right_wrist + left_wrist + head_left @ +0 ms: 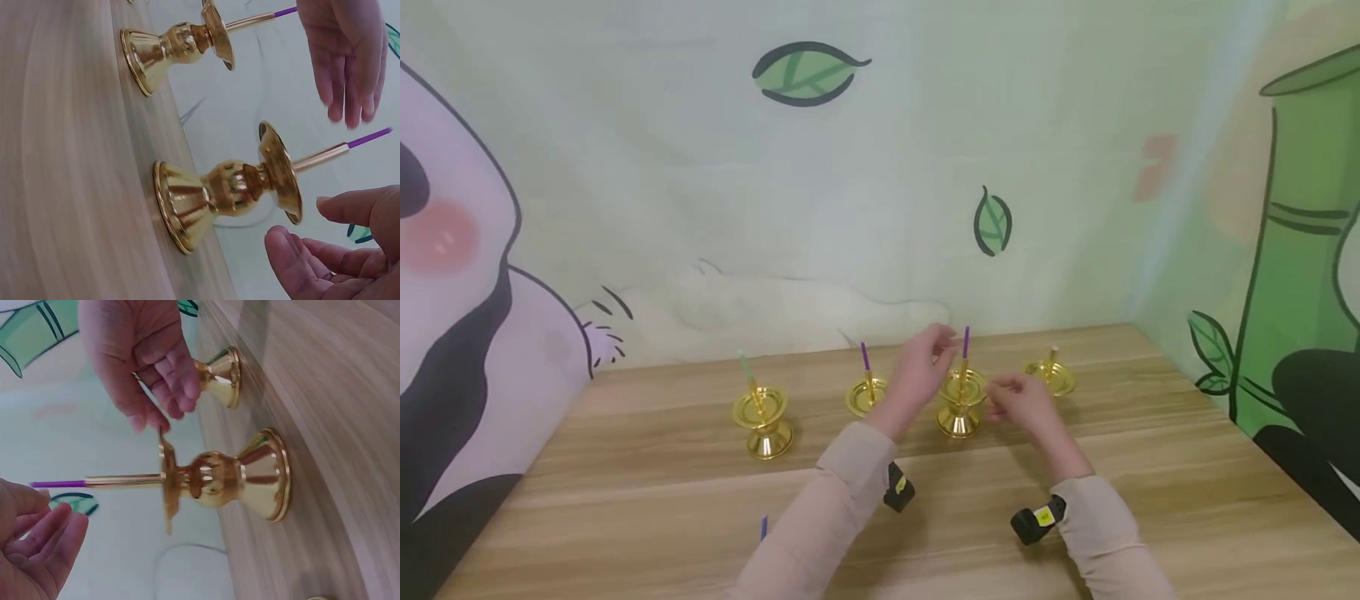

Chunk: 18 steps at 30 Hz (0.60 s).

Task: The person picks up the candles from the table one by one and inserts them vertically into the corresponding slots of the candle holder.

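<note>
A brass candle holder stands upright on the wooden table, with a thin purple candle in its tube. My left hand is just left of this candle; the left wrist view shows its bent fingers and thumb beside the purple tip. On the other side, my right hand is at the edge of the holder's dish. Its thumb and fingertips are parted near the rim in the right wrist view, with nothing between them.
Another brass holder at the left bears a green candle. A second purple candle stands behind my left forearm. At the right is a holder with a pale-tipped tube. A blue stick shows beside my left sleeve. A printed backdrop hangs behind.
</note>
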Motion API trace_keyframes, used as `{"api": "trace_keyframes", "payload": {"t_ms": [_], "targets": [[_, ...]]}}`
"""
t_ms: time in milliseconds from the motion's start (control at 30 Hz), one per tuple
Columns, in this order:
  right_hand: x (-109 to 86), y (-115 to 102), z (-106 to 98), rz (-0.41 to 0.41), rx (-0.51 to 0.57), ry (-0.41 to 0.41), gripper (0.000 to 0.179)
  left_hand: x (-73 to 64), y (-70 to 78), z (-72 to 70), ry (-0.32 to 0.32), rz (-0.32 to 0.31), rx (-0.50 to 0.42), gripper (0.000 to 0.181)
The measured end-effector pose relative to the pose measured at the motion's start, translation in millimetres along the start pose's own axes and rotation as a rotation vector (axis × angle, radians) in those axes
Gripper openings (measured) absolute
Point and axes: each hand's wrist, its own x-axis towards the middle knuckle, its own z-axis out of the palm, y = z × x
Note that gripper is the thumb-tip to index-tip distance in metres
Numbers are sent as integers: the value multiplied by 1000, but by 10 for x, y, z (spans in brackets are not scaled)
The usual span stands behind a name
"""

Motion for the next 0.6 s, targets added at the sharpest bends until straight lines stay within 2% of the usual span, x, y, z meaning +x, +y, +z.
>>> {"api": "trace_keyframes", "payload": {"t_ms": [100,300,400,600], "targets": [[18,16,-50,2,-41,0,36,-39,42,-66,5,1,22,28],[-45,-43,-173,-11,-92,11,35,-162,101,-210,1,45,112,22],[-78,-69,-254,-24,-116,21,36,-254,106,-297,-21,73,145,20],[-109,-96,-437,-26,-192,26,41,-512,75,-462,-46,169,237,16]]}}
